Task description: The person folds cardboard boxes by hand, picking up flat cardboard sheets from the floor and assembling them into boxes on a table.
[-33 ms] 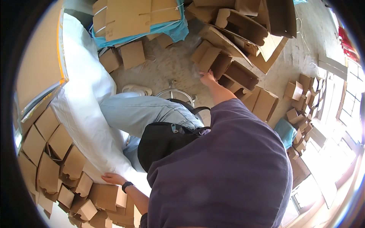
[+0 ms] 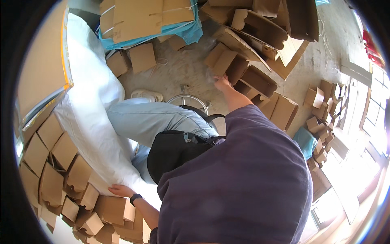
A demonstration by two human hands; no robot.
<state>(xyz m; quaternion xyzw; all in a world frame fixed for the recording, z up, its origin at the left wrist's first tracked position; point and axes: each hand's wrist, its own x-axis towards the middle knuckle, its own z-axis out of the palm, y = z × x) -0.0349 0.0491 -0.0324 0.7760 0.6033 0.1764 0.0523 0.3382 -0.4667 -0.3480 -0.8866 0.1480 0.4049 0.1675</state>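
Seated person, seen from above the head; purple shirt filled the lower right of the view, light blue jeans stretched toward the middle, a black bag (image 2: 174, 152) lay in the lap. The right hand (image 2: 222, 82) was stretched out ahead to a small folded brown cardboard box (image 2: 221, 62) standing at the edge of a jumbled pile of similar open brown boxes (image 2: 260, 81) on the concrete floor; the fingers touched the box's lower edge — whether they were closed around it or only resting against it could not be told, since the hand was small and partly blurred. The left hand (image 2: 120, 190), a black watch (image 2: 135, 199) on its wrist, lay low at the person's left side, fingers spread flat and together on the edge of a large white plastic sack (image 2: 87, 114), gripping nothing that could be seen. Just below and beside that hand sat a heap of small assembled brown cardboard cartons (image 2: 53, 179), packed close against the sack. Farther ahead, flat sheets of brown cardboard (image 2: 146, 16) rested on a blue plastic wrap (image 2: 191, 30). A round metal stool base (image 2: 187, 99) showed on the floor beyond the knees — just beside a white shoe (image 2: 146, 95).
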